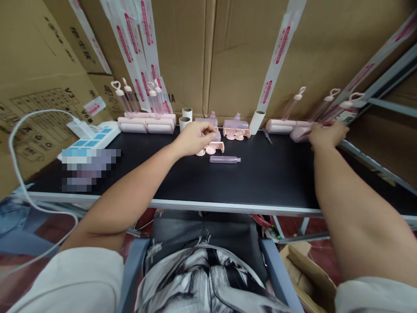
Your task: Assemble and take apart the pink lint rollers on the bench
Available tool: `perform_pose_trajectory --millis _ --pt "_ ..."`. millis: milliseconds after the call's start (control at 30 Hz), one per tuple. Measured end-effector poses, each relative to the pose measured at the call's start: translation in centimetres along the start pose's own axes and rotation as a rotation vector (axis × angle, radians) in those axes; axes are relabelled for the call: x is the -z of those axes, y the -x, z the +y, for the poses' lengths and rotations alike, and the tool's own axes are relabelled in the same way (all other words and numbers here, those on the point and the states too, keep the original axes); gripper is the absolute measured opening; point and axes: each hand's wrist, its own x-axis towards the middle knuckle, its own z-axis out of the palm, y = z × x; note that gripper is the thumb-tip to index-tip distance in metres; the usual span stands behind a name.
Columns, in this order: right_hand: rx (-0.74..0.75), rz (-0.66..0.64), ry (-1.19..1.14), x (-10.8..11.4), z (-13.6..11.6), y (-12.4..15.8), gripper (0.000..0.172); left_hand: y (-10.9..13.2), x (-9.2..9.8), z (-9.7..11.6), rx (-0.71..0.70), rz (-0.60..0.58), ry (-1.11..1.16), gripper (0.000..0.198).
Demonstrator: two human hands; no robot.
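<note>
My left hand (195, 138) is over the middle of the table, its thumb and fingers curled together. Whatever they may hold is hidden. Just beside it lies a pink plastic holder (219, 147) with round flaps, and a clear purple part partly behind the hand. A clear pinkish tube (224, 160) with a narrow neck lies in front. On the far right, my right hand (329, 134) is closed around the end of a pale pink rounded case (300, 134); its fingertips are partly hidden. Clear wands with heart-shaped pink handles (352, 101) lean close by.
Pink cases (146, 124) with heart-handled wands stand back left. White cardboard tubes (257, 122), another pink holder (237, 132) and a small screwdriver-like tool (267, 137) are along the back. A power strip (94, 139) with a white cable sits left. Cardboard (234, 52) walls the rear.
</note>
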Motion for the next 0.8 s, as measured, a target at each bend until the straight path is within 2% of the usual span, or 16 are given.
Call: perform_pose_trajectory --millis 100,167,433,533,600,667,733,800 --pt "-0.420 0.068 0.081 -0.4 0.2 -0.3 0.030 -0.4 0.5 -0.2 0.007 0.092 -0.007 0.015" --pt "-0.541 0.069 0.094 -0.6 0.4 -0.7 0.037 -0.6 0.8 -0.2 0.006 0.140 -0.004 0.014" --pt "-0.606 0.012 0.070 -1.2 0.2 -0.7 0.050 -0.4 1.2 0.3 0.004 0.208 -0.033 0.012" --pt "-0.620 0.062 0.080 -0.4 -0.8 -1.1 0.060 -0.6 1.4 0.0 -0.011 0.221 -0.030 0.014" --pt "-0.577 0.126 0.074 0.8 -2.2 -1.7 0.067 -0.8 1.7 -0.5 -0.020 0.216 -0.048 0.015" --pt "-0.433 0.134 -0.013 2.4 -4.5 -1.7 0.058 -1.0 2.1 -1.2 -0.018 0.193 -0.108 0.016" --pt "-0.203 0.031 -0.207 4.2 -7.8 -0.8 0.033 -1.1 2.5 -1.8 -0.007 0.128 -0.198 0.017" --pt "0.053 -0.165 -0.415 5.8 -11.9 1.4 0.017 -1.1 2.8 -2.3 0.013 0.018 -0.298 0.018"
